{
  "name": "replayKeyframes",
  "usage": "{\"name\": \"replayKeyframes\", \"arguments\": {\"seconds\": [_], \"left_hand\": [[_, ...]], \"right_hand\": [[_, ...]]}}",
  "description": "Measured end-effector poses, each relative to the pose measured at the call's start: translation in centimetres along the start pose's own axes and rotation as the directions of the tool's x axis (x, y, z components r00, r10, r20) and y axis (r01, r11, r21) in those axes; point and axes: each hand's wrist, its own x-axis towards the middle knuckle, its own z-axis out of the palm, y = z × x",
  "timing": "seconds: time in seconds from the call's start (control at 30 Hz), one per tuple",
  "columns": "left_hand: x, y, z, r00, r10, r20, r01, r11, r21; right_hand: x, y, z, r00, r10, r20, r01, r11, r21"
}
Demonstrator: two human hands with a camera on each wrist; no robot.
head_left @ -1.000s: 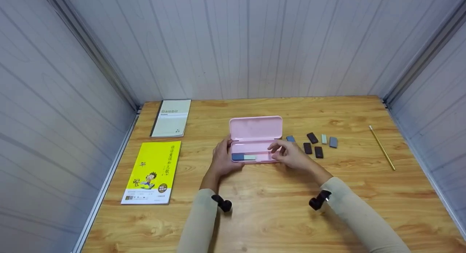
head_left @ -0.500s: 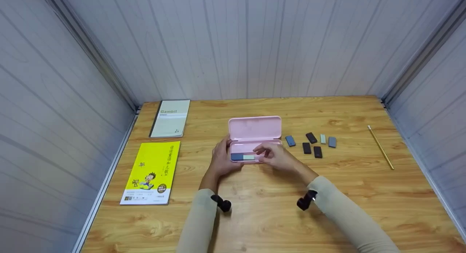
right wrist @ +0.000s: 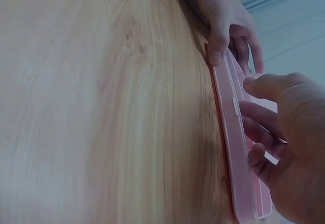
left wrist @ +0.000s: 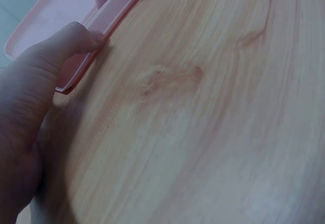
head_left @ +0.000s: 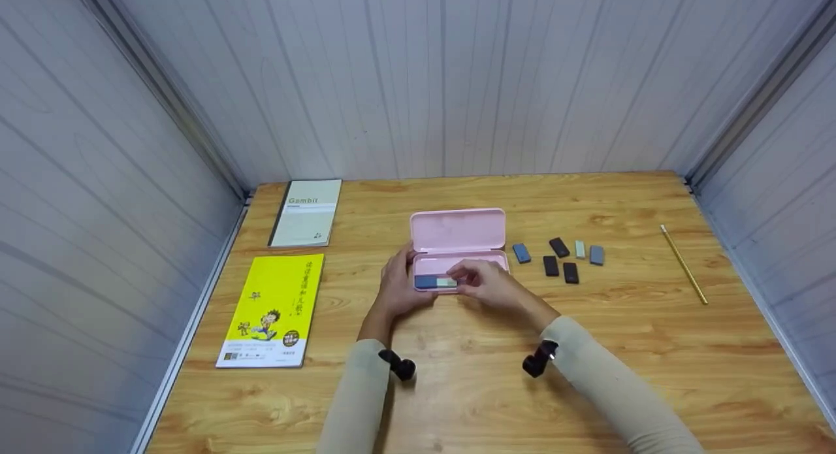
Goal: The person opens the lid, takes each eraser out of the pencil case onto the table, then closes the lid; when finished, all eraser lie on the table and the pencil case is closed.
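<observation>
A pink pencil case (head_left: 457, 230) lies open in the middle of the wooden table, its lid tipped back. In its tray a dark blue eraser (head_left: 426, 281) and a pale green eraser (head_left: 447, 282) lie side by side at the left. My left hand (head_left: 400, 283) grips the case's left end, with the thumb (left wrist: 71, 40) on the front rim (left wrist: 119, 8). My right hand (head_left: 480, 281) hovers over the tray just right of the pale eraser, fingers (right wrist: 256, 113) curled down toward the case (right wrist: 232, 148). Whether it pinches anything is hidden.
Several loose erasers lie right of the case: a blue one (head_left: 520, 253), black ones (head_left: 559, 247) and a grey-blue one (head_left: 596, 255). A pencil (head_left: 684, 273) lies far right. A yellow book (head_left: 273, 308) and a pale notebook (head_left: 305, 212) lie at the left. Panel walls enclose the table.
My right hand has slid left along the tray, from its right end to beside the pale green eraser. The left hand and case have stayed put.
</observation>
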Motion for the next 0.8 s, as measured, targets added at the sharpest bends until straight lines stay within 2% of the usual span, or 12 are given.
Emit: {"name": "replayKeyframes", "arguments": {"seconds": [0.43,0.8], "left_hand": [[0.06,-0.08,-0.08,1.000,0.012,-0.004,-0.012,1.000,0.010],[0.06,-0.16,0.01,1.000,0.015,-0.008,-0.015,1.000,0.009]], "right_hand": [[0.35,0.30,0.38,1.000,0.011,-0.004,-0.011,1.000,0.012],[0.79,0.28,0.83,0.999,-0.038,0.006,0.038,0.999,-0.023]]}}
